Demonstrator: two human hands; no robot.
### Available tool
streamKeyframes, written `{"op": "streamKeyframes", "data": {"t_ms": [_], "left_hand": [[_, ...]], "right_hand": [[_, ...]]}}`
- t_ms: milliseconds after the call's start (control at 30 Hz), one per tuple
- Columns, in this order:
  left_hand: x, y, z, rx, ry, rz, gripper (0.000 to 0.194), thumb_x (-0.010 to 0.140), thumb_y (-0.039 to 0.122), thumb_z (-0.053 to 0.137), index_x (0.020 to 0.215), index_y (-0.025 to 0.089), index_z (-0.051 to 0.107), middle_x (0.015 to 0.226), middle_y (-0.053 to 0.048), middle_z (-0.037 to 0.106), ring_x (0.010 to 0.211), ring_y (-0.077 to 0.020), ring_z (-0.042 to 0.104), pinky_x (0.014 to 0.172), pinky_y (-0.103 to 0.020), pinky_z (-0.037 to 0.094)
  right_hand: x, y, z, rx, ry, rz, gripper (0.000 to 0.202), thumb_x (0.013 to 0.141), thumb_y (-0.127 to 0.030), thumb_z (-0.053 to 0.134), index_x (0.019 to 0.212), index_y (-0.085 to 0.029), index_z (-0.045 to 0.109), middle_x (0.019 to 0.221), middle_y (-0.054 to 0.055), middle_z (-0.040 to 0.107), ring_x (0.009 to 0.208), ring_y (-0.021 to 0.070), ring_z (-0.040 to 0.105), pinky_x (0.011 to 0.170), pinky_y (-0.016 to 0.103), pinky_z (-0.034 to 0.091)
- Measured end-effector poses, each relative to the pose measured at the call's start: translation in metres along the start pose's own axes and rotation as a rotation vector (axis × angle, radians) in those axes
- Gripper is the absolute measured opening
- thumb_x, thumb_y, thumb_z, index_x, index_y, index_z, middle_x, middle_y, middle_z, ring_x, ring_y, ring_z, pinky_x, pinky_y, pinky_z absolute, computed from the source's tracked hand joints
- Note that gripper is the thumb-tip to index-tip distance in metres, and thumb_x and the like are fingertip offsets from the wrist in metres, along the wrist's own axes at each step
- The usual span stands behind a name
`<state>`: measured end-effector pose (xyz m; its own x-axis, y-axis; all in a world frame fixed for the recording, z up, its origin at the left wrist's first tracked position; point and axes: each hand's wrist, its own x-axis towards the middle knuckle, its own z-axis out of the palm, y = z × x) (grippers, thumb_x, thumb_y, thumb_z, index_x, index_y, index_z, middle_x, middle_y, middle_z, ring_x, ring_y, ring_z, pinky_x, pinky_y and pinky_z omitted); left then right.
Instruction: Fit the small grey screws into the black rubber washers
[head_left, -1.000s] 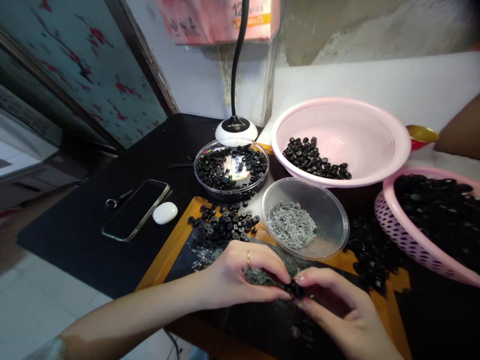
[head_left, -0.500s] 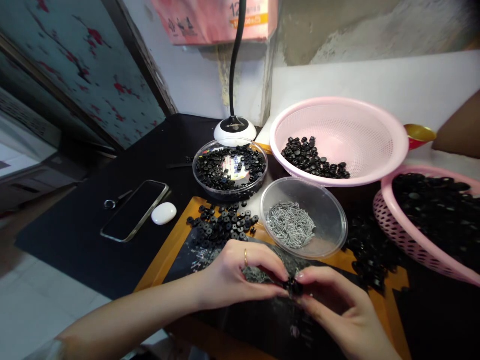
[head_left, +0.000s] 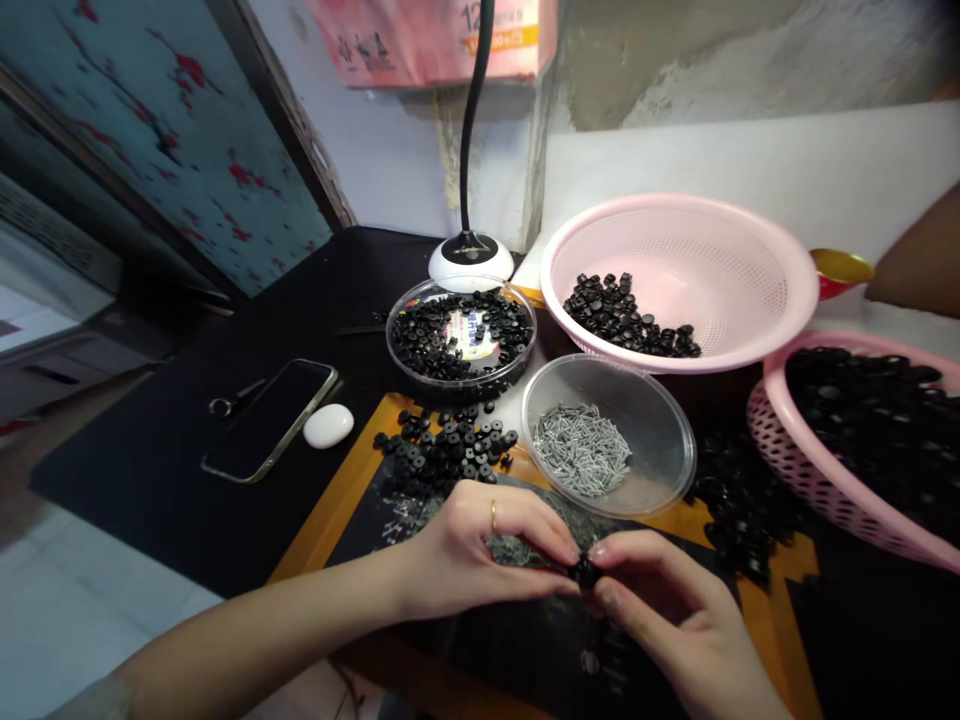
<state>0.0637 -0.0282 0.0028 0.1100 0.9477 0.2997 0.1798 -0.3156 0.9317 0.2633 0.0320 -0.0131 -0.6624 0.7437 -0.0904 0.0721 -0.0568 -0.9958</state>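
My left hand [head_left: 480,545] and my right hand [head_left: 667,610] meet fingertip to fingertip over a dark mat [head_left: 525,640]. Between the fingertips both hands pinch one small black round part [head_left: 583,572]. Small grey screws [head_left: 514,550] lie loose under my left fingers. A ring sits on a left finger. A pile of black washers [head_left: 450,450] lies just beyond my left hand. A clear bowl of grey screws [head_left: 585,450] stands behind the hands.
A clear dish of black parts [head_left: 461,335] stands by a lamp base [head_left: 470,262]. Two pink baskets [head_left: 679,275] [head_left: 862,440] hold black parts. A phone [head_left: 270,418] and a white oval case [head_left: 328,425] lie to the left. Another person's arm [head_left: 915,255] shows at the right edge.
Both hands stay joined on the small black part; the fingers shift only slightly. Nothing else on the table has moved.
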Motion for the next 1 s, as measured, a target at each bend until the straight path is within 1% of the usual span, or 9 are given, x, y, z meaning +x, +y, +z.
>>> {"op": "streamKeyframes", "data": {"t_ms": [100,167,233,433,600,667,767,900,1000], "left_hand": [[0.0,0.0,0.0,0.003,0.009,-0.001,0.011,0.071,0.013,0.073,0.081,0.011,0.071,0.083,-0.011,0.074,0.077,-0.0162,0.07,0.073,-0.024,0.058],[0.0,0.0,0.0,0.005,0.016,0.003,0.011,0.07,0.012,0.074,0.08,0.011,0.071,0.083,-0.011,0.074,0.076,-0.0162,0.07,0.073,-0.024,0.058],[0.0,0.0,0.0,0.008,0.015,0.013,0.01,0.07,0.012,0.074,0.079,0.011,0.071,0.082,-0.011,0.074,0.076,-0.0161,0.07,0.072,-0.024,0.058],[-0.003,-0.006,0.002,0.056,0.005,0.095,0.008,0.072,0.014,0.073,0.078,0.009,0.07,0.084,-0.012,0.073,0.074,-0.0145,0.069,0.069,-0.021,0.058],[-0.005,-0.008,0.002,0.12,-0.015,0.131,0.009,0.074,0.015,0.072,0.08,0.009,0.071,0.085,-0.013,0.073,0.073,-0.014,0.069,0.068,-0.02,0.057],[-0.005,-0.007,0.002,0.135,-0.033,0.142,0.009,0.074,0.015,0.071,0.081,0.01,0.071,0.086,-0.013,0.073,0.074,-0.0139,0.069,0.068,-0.019,0.057],[-0.005,-0.006,0.001,0.145,-0.063,0.155,0.006,0.077,0.013,0.069,0.081,0.01,0.07,0.086,-0.013,0.073,0.074,-0.0135,0.07,0.068,-0.018,0.057],[-0.006,-0.006,0.001,0.155,-0.054,0.214,0.006,0.081,0.012,0.063,0.079,0.009,0.068,0.084,-0.012,0.072,0.072,-0.0123,0.069,0.065,-0.017,0.056],[-0.006,-0.006,0.002,0.154,-0.058,0.229,0.005,0.081,0.009,0.062,0.079,0.009,0.067,0.084,-0.013,0.072,0.072,-0.0122,0.069,0.065,-0.017,0.056]], "right_hand": [[0.001,-0.001,0.002,0.05,0.019,0.098,0.017,0.073,-0.025,0.073,0.089,-0.026,0.067,0.083,0.0,0.069,0.075,0.0153,0.067,0.067,0.02,0.056],[0.001,-0.001,0.003,0.09,0.027,0.186,0.019,0.07,-0.03,0.075,0.087,-0.024,0.067,0.083,0.002,0.069,0.073,0.0164,0.066,0.067,0.023,0.056],[0.001,0.0,0.003,0.16,0.016,0.255,0.021,0.067,-0.031,0.078,0.084,-0.022,0.068,0.08,0.002,0.068,0.069,0.0156,0.065,0.065,0.024,0.055],[0.003,0.013,0.006,0.561,-0.099,0.387,0.024,0.065,-0.03,0.081,0.082,-0.02,0.067,0.066,-0.003,0.064,0.056,0.0069,0.058,0.055,0.016,0.047],[0.006,0.019,0.01,0.771,-0.176,0.487,0.027,0.065,-0.029,0.082,0.083,-0.018,0.065,0.065,-0.003,0.064,0.054,0.0052,0.058,0.053,0.013,0.045],[0.006,0.018,0.01,0.794,-0.219,0.516,0.029,0.064,-0.029,0.083,0.085,-0.017,0.067,0.068,-0.002,0.064,0.057,0.0057,0.059,0.056,0.014,0.046],[0.007,0.015,0.009,0.762,-0.278,0.529,0.031,0.065,-0.031,0.082,0.088,-0.014,0.07,0.072,0.001,0.066,0.061,0.0063,0.06,0.06,0.015,0.047],[0.006,0.016,0.01,0.74,-0.359,0.509,0.032,0.067,-0.035,0.08,0.087,-0.012,0.073,0.07,0.002,0.064,0.059,0.0059,0.057,0.056,0.014,0.046],[0.004,0.02,0.011,0.74,-0.365,0.509,0.031,0.067,-0.036,0.08,0.087,-0.013,0.073,0.072,0.003,0.063,0.058,0.0053,0.057,0.054,0.013,0.045]]}}
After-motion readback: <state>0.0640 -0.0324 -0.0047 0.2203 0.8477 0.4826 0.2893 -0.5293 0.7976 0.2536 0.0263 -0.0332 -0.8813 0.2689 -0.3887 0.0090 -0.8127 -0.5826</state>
